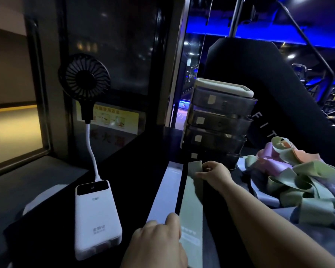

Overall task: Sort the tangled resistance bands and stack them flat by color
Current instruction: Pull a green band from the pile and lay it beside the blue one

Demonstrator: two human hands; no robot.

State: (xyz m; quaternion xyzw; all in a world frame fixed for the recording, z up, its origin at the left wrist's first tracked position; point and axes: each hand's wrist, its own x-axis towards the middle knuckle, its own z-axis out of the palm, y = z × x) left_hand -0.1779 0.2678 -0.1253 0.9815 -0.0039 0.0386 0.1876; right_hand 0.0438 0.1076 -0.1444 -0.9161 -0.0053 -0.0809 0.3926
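A green band (191,206) lies stretched flat on the dark table, running from near me toward the drawers. My right hand (213,175) pinches its far end, which folds up a little. My left hand (159,240) rests on its near end with the thumb pressing at the band's left edge. Beside it on the left lies a pale lilac band (164,194), also flat. A tangled heap of green, purple and orange bands (298,171) sits to the right.
A white power bank (96,215) lies left of the bands, with a small black fan (84,80) plugged in on a white stalk. A stack of grey drawers (219,120) stands behind the bands. Dark table (135,171) lies between.
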